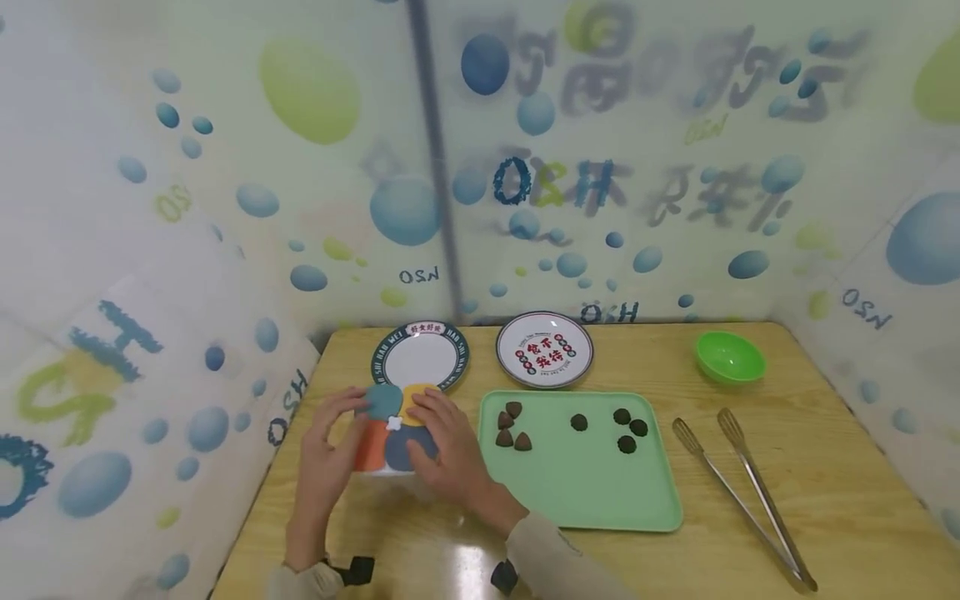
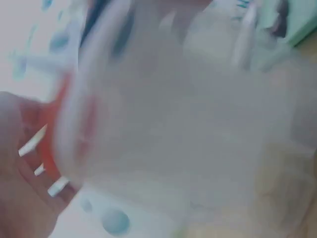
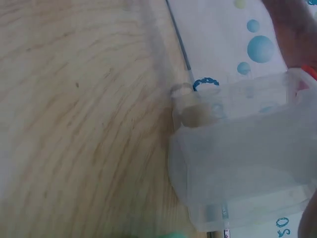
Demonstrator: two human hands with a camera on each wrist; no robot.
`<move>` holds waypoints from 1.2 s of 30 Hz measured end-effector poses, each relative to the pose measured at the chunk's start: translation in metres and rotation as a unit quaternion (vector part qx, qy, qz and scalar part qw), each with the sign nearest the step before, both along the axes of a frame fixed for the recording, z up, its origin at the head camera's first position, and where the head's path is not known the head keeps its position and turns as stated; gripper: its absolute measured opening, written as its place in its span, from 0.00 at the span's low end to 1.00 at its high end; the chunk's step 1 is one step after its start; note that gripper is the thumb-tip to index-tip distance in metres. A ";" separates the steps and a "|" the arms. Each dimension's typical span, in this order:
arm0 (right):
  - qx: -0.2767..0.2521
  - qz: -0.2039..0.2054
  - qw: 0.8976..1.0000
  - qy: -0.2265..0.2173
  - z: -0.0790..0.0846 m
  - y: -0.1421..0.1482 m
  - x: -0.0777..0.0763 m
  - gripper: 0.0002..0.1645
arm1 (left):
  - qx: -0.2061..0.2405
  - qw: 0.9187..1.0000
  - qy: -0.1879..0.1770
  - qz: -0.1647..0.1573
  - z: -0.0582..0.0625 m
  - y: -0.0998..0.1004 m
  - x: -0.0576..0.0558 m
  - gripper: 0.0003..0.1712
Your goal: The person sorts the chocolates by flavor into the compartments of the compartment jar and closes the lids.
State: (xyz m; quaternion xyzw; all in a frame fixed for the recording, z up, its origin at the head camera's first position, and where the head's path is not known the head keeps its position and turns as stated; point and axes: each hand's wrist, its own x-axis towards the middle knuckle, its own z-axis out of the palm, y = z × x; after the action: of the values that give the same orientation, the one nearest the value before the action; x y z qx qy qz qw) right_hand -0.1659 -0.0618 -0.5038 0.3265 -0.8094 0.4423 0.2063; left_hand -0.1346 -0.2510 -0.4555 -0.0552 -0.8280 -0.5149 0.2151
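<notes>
Lidded plastic box (image 1: 393, 424): over the desk (image 1: 645, 354), between both grips, left of the green tray (image 1: 577, 492)
Left grip (image 1: 328, 440): holding its left side
Right grip (image 1: 453, 450): holding its right side

Your left hand (image 1: 328, 435) and right hand (image 1: 453, 446) grip a box (image 1: 393, 427) with four-coloured top; two plates (image 1: 420, 358) beyond; rightward on the table (image 1: 585, 560), green tray (image 1: 592, 492) bearing brown pieces (image 1: 522, 442) and black pieces (image 1: 627, 444), then tongs (image 1: 766, 496), green bowl (image 1: 730, 360)

Booth-like set-up — bubble-printed sheets (image 1: 637, 225) on three sides, wooden table (image 1: 847, 500) — plates (image 1: 417, 361), tongs (image 1: 769, 504), tray (image 1: 585, 492).
</notes>
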 end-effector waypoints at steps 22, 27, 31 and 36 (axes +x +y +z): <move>-0.039 0.070 0.996 0.025 -0.026 0.023 -0.001 0.34 | -0.138 0.963 0.224 0.052 -0.052 0.047 0.027 0.22; -0.042 0.057 0.997 0.024 -0.026 0.021 -0.002 0.34 | -0.136 0.957 0.251 0.053 -0.055 0.047 0.023 0.22; -0.051 0.059 0.996 0.035 -0.021 0.022 -0.005 0.29 | -0.122 0.948 0.283 0.081 -0.056 0.050 0.017 0.18; -0.079 0.057 0.995 0.005 -0.017 0.019 -0.010 0.23 | -0.067 0.944 0.282 0.159 -0.051 0.058 0.008 0.10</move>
State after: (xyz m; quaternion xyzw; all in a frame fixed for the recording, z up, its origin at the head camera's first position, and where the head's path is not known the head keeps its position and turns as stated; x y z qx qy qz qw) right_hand -0.1763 -0.0428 -0.5205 0.3575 -0.7510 0.5140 0.2099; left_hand -0.1266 -0.1933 -0.5067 -0.0803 -0.7640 -0.3806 0.5148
